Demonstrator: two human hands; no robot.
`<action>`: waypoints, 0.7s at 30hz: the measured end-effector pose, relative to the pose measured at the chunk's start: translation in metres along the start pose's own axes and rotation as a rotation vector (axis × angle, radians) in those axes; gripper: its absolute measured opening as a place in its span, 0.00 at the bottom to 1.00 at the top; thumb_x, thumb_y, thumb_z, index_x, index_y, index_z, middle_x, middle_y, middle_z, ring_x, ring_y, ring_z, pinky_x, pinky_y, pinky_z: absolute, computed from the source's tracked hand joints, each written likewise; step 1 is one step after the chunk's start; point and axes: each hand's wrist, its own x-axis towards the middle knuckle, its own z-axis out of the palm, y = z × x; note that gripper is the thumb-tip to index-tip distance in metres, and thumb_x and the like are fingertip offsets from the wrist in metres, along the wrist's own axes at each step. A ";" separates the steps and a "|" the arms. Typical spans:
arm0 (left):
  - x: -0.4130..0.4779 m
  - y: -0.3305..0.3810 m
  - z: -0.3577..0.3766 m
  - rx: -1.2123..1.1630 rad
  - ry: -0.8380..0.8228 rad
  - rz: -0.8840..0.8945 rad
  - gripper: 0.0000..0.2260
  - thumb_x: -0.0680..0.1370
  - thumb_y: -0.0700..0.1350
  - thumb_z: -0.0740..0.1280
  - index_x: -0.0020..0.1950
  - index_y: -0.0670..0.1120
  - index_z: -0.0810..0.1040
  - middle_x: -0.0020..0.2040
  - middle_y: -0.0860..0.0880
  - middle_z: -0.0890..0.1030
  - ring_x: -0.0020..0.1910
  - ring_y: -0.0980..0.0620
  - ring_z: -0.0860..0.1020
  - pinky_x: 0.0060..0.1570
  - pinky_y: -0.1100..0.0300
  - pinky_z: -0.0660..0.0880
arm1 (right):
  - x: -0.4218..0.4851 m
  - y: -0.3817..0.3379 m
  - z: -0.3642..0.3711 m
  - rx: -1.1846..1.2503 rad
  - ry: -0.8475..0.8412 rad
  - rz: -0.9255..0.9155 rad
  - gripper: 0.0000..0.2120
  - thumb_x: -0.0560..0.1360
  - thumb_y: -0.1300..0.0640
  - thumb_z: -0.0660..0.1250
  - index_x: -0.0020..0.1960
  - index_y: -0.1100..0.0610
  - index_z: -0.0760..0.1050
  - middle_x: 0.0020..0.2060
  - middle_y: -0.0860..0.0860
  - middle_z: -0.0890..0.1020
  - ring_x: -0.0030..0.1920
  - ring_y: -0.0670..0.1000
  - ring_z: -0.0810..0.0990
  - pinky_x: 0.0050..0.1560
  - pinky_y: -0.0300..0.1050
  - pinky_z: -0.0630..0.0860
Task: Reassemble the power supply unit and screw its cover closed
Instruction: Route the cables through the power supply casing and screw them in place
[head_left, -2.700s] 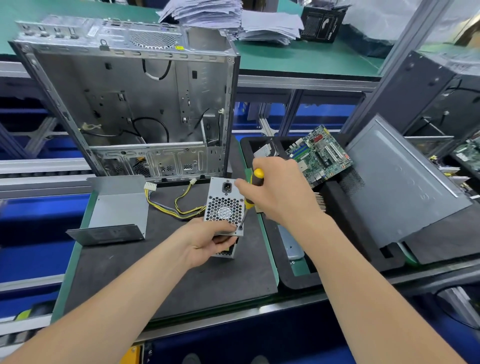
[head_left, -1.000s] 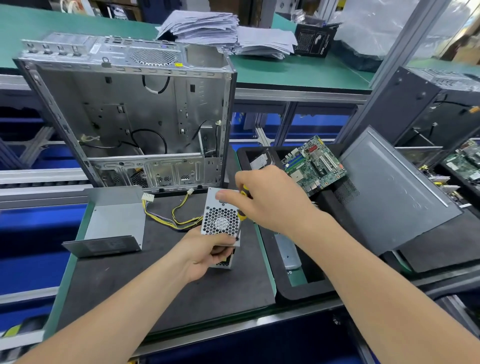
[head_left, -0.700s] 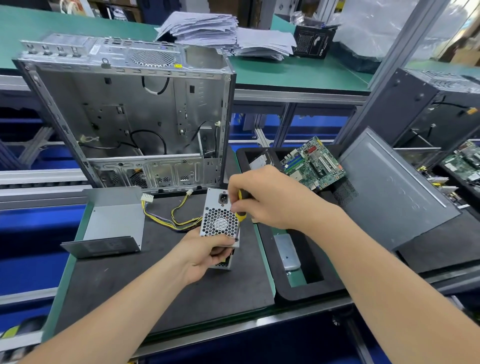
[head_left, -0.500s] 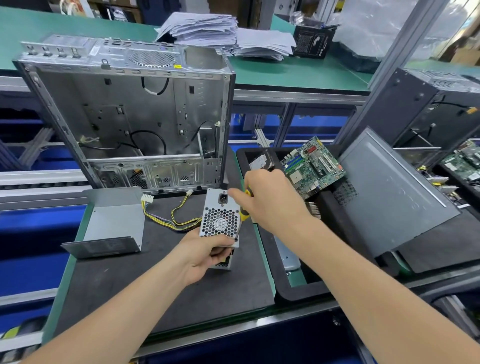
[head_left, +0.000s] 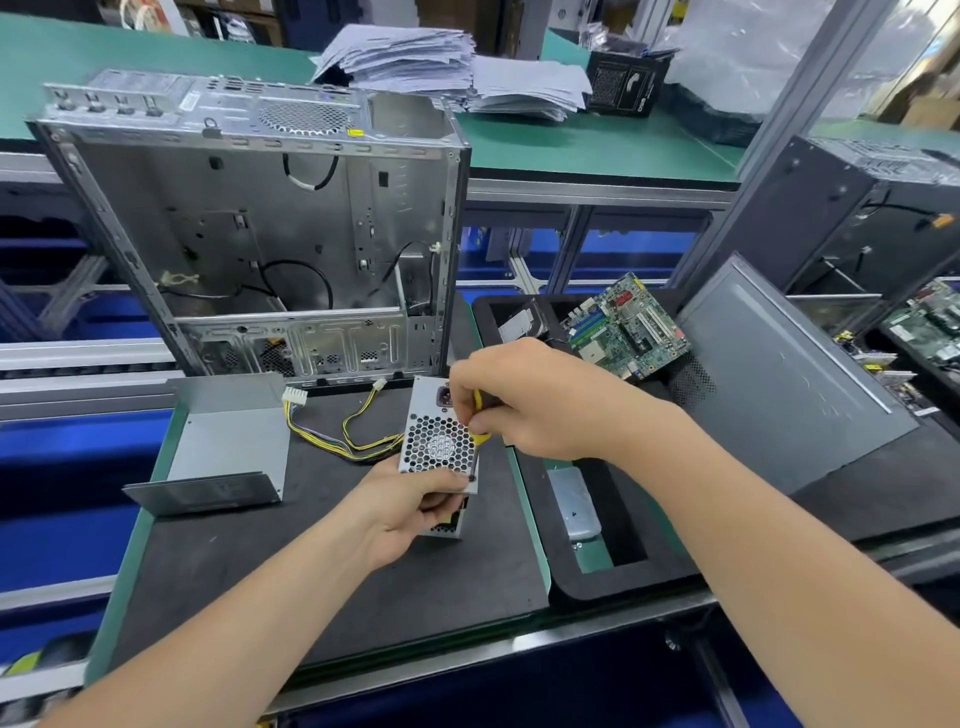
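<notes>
A small silver power supply unit (head_left: 439, 444) stands on end on the black mat, its honeycomb fan grille and power socket facing me. My left hand (head_left: 410, 506) grips its lower edge from below. My right hand (head_left: 524, 400) is wrapped round a yellow-handled screwdriver (head_left: 479, 415), whose shaft runs down along the unit's right edge towards its lower right corner. Yellow and black cables (head_left: 353, 439) trail left from the unit. The bent grey metal cover (head_left: 228, 452) lies apart on the mat to the left.
An empty open computer case (head_left: 260, 234) stands behind the mat. To the right, a black foam tray (head_left: 623, 577) holds a green motherboard (head_left: 628, 327), a drive and a small silver part. A grey side panel (head_left: 789, 374) leans at the right. Paper stacks lie on the far green bench.
My right hand has shifted slightly on the screwdriver handle, turning it at the unit's right edge. The left hand and the unit stay in place.
</notes>
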 end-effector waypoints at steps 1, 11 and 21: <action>0.000 0.000 0.000 -0.001 -0.004 0.002 0.16 0.71 0.25 0.74 0.53 0.41 0.80 0.40 0.44 0.86 0.33 0.52 0.84 0.37 0.58 0.82 | 0.001 -0.001 0.003 0.015 0.043 0.039 0.04 0.79 0.57 0.71 0.49 0.52 0.76 0.43 0.47 0.80 0.44 0.47 0.76 0.46 0.47 0.74; 0.000 0.001 0.001 0.009 0.006 -0.004 0.15 0.71 0.25 0.74 0.52 0.40 0.79 0.40 0.43 0.86 0.33 0.51 0.84 0.37 0.58 0.83 | 0.017 -0.018 0.030 -0.001 0.270 0.455 0.23 0.81 0.39 0.65 0.38 0.52 0.60 0.35 0.51 0.68 0.42 0.60 0.72 0.34 0.49 0.63; 0.001 0.001 0.001 0.038 0.005 -0.007 0.13 0.71 0.25 0.74 0.47 0.40 0.78 0.35 0.44 0.85 0.29 0.52 0.83 0.37 0.58 0.83 | 0.003 -0.009 -0.005 -0.203 -0.083 -0.061 0.14 0.76 0.70 0.66 0.50 0.51 0.77 0.51 0.45 0.72 0.48 0.50 0.75 0.49 0.54 0.76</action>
